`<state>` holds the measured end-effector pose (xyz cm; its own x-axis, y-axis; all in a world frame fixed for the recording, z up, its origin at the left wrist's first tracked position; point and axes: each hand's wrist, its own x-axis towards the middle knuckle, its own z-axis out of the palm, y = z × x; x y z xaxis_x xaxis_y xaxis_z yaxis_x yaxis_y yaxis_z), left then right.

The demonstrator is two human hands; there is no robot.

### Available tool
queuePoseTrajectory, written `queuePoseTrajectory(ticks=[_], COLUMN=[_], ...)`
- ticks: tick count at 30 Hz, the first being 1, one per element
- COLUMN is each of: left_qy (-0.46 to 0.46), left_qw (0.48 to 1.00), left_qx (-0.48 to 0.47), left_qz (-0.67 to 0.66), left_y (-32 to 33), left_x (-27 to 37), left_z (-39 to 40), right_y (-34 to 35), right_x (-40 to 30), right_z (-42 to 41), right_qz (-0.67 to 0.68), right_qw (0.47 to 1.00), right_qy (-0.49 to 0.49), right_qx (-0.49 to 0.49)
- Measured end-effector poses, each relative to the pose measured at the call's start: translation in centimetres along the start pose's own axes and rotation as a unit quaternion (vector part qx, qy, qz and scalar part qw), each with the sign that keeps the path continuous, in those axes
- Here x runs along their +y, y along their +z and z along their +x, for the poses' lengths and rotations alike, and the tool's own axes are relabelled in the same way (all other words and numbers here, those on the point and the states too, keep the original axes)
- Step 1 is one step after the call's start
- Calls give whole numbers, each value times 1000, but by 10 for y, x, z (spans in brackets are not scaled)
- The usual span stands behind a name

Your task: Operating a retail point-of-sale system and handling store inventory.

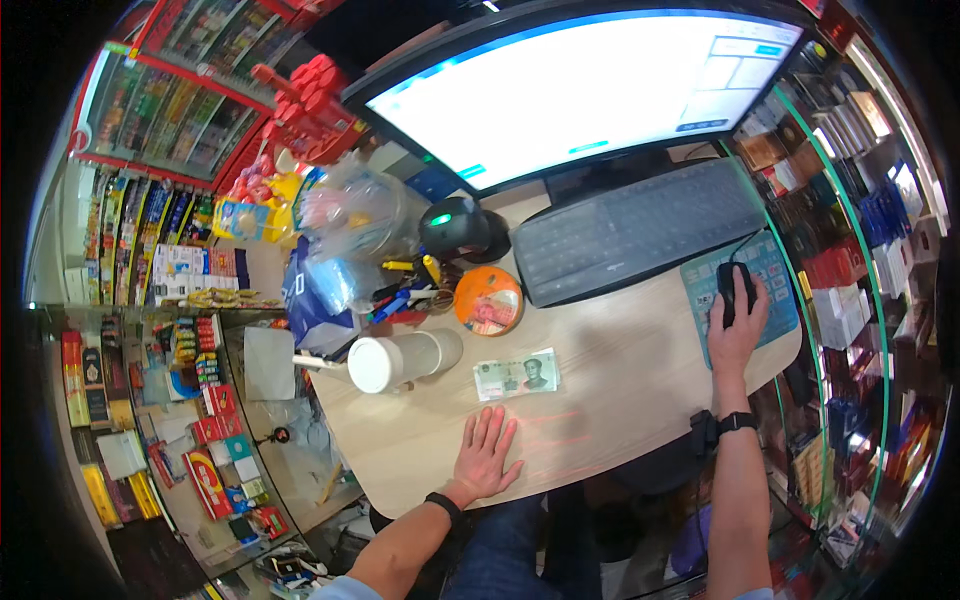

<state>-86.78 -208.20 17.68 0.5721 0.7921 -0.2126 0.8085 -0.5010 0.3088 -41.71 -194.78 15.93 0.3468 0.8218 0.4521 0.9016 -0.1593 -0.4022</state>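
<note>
My left hand [484, 456] lies flat on the pale wooden desk [622, 412] near its front edge, fingers apart and holding nothing. Just beyond its fingertips are green banknotes [517, 374], lying one on another. My right hand [739, 322] rests over a black computer mouse [733, 289] on a teal mouse pad [703, 274], fingers along its top and sides. A black keyboard [637, 229] under a clear cover sits left of the mouse, below a lit monitor [585, 90]. An orange round dish [487, 300] holds a reddish banknote. A white cylindrical container [405, 360] lies beside the green notes.
A black scanner [454, 229] with a green light stands behind the dish. Pens [397, 300], a clear plastic jar [367, 210] and packets crowd the desk's left side. Glass-edged shelves [832, 187] of boxes stand at right; a display case [217, 450] with small goods is at left.
</note>
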Motion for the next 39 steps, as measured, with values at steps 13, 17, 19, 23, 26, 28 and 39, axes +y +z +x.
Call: queuePoseTrajectory(ticks=[13, 17, 19, 23, 26, 28, 39], left_qy=[17, 16, 19, 15, 23, 38, -47], left_qw=[998, 997, 996, 992, 993, 990, 964], left_qx=[40, 48, 54, 75, 70, 85, -72], left_qz=[-46, -60, -72, -102, -96, -110, -253], left_y=[-3, -2, -1, -8, -15, -22, -76], left_x=[-7, -6, -7, -10, -12, -7, -69], left_z=[0, -3, 0, -6, -8, -4, -97], right_y=[9, 7, 3, -25, -62, -104, -195], right_x=[8, 11, 10, -7, -27, -26, -196], right_z=[-6, -6, -5, -21, -59, -104, -264], right_qz=[-45, -52, -60, -82, -115, -130, 15], right_qw=[998, 997, 997, 996, 986, 966, 850], right_qy=[-40, -50, -54, -30, -65, -90, -2], right_qx=[17, 4, 3, -7, -106, -202, -526])
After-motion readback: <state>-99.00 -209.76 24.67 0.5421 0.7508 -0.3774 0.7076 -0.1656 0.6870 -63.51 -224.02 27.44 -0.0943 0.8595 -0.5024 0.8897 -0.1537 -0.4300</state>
